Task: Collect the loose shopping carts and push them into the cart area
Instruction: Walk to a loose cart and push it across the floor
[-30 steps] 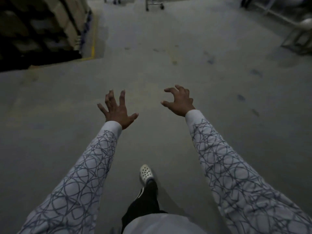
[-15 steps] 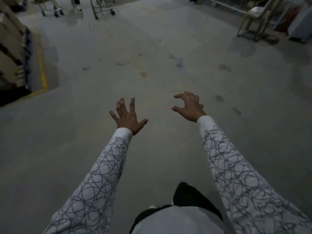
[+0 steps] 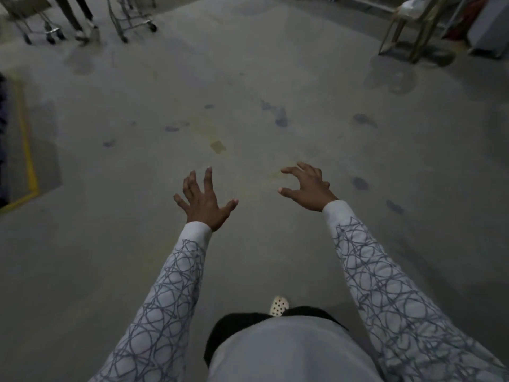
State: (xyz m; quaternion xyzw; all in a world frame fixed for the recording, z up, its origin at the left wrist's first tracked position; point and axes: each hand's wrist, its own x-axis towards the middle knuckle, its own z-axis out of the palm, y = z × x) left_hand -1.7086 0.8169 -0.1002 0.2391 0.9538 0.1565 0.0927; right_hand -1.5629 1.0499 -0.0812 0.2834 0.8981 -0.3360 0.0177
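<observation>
Concrete floor (image 3: 248,78), grey and blotched: ground for all entries below. Entry one, left hand (image 3: 203,205): reached forward, fingers splayed and fairly straight, carrying nothing. Entry two, right hand (image 3: 305,188): reached forward alongside, fingers half-bent in a loose claw, thumb apart, nothing within it. Entry three, shopping carts: only lower frames and castors show, at the far upper left. I list a nearer cart (image 3: 132,20) and a second cart (image 3: 38,28), with a bystander's legs (image 3: 74,15) between them, all well apart from both hands. Entry four, sundries: yellow line (image 3: 29,150) at the left edge, chair (image 3: 407,23) at the upper right, one pale shoe (image 3: 279,305) below. Step in hand, as I judge it: the approach walk, with no cart gathered yet. To do it well I would bear left towards the nearer cart, pass wide of the legs, and take the handle with both hands spaced evenly (handles are out of view, so I cannot tell which way either cart faces). No cart area appears in view, so I would locate it before pushing.
</observation>
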